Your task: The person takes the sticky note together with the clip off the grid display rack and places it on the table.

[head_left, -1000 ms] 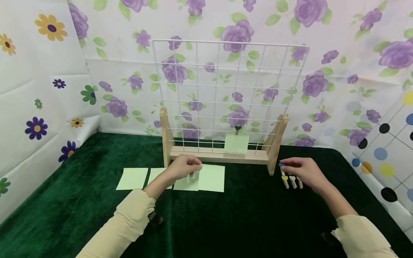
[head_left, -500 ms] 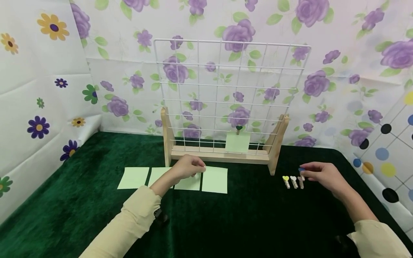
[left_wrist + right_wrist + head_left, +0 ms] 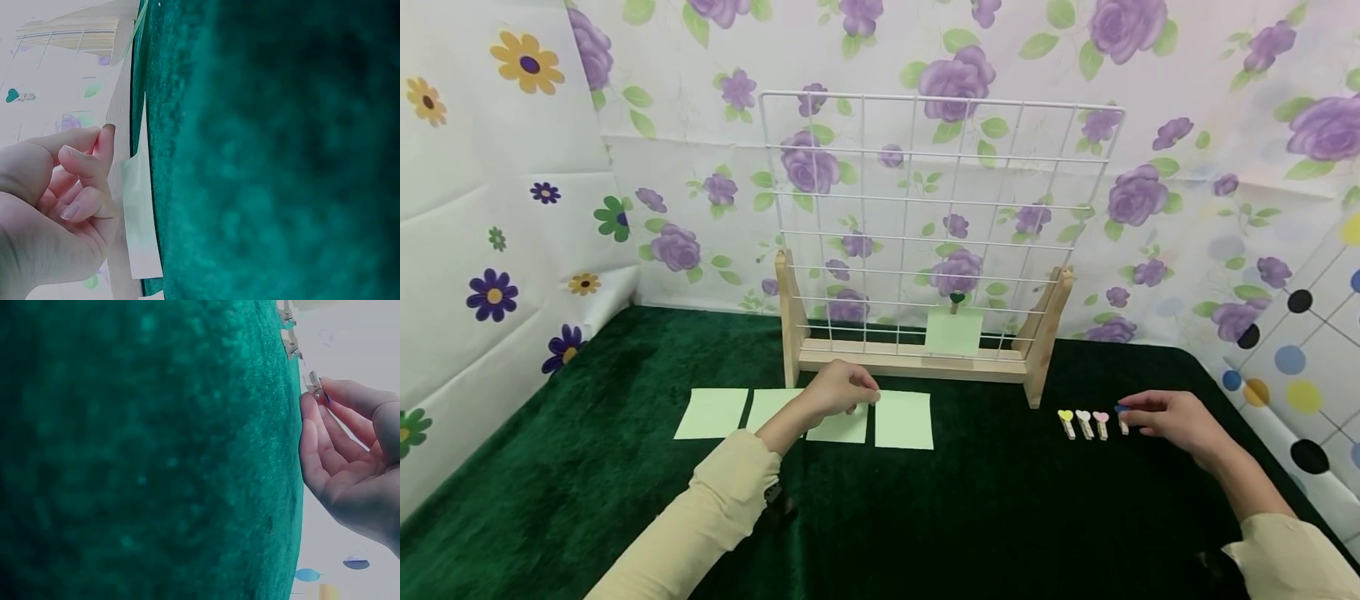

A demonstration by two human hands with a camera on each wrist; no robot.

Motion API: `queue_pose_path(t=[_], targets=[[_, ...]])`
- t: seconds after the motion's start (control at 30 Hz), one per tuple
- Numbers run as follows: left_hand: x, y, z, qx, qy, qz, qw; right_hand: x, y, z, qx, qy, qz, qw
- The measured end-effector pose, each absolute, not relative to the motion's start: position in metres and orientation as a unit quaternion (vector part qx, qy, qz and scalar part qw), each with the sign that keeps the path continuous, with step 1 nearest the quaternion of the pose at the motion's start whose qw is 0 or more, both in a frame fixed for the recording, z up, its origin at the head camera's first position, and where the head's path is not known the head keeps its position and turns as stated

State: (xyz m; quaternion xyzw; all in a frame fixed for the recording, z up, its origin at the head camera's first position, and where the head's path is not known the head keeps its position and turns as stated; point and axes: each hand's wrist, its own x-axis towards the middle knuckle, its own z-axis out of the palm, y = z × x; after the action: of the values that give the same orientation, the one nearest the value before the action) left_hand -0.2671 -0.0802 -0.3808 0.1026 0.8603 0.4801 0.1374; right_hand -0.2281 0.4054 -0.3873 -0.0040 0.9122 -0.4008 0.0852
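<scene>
Where the green desk (image 3: 970,508) nears its right edge, the right hand (image 3: 1172,419) pinches a blue-headed wooden clip (image 3: 1122,416) between thumb and fingertips, at the right end of a row of three clips (image 3: 1083,423) with yellow, white and pink hearts. Toward the desk's middle, the left hand (image 3: 835,392), fingers curled, rests on a pale green paper (image 3: 842,427), one of four squares. Behind stands a wire grid (image 3: 940,225) with one clipped note (image 3: 953,330).

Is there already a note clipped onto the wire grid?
Yes, one green note hangs from the wire grid on a heart-topped clip near the bottom row.
</scene>
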Motion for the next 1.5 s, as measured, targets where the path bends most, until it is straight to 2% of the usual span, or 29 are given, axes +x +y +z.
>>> queue_pose_path(t=[0.27, 1.5], targets=[[-0.2686, -0.0804, -0.3813, 0.104, 0.867, 0.469, 0.13, -0.2273, 0.409, -0.3912, -0.009, 0.908, -0.405, 0.108], [-0.2716, -0.0834, -0.3842, 0.091, 0.884, 0.445, 0.112, -0.2273, 0.4059, -0.3904, -0.021, 0.919, -0.38, 0.105]])
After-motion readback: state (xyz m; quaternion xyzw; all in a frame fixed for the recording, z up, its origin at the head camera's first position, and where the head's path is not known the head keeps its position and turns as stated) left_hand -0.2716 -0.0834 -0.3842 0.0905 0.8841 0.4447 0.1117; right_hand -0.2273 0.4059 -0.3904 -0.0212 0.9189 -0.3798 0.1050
